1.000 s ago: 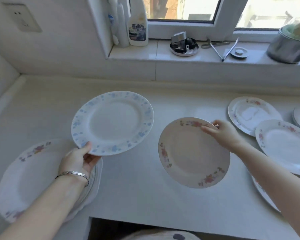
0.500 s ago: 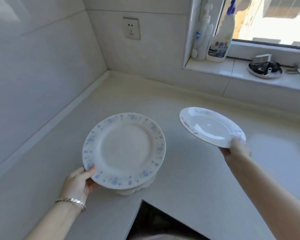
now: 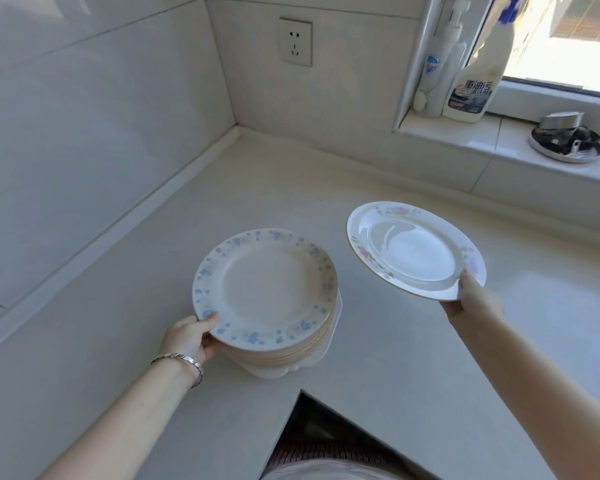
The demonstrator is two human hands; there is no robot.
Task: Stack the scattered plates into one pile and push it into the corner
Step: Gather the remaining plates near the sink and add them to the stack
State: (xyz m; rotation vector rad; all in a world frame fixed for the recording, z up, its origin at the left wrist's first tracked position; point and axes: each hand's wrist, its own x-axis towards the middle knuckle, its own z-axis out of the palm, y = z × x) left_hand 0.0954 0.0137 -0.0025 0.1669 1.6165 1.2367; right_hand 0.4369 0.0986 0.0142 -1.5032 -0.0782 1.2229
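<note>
Left grip (image 3: pixel 191 337) has its thumb hooked over the near rim of the blue plate (image 3: pixel 264 289), fingers tucked underneath. That plate looks to be lying on top of the pile (image 3: pixel 293 355), which sits on the desk (image 3: pixel 395 375). Right grip (image 3: pixel 471 299) is pinching the near edge of a pink plate (image 3: pixel 413 251), holding it up just right of the pile, a bit tilted and not touching it. The pile's well short of the corner (image 3: pixel 236 128). There's a bracelet (image 3: pixel 184 362) on the left wrist.
</note>
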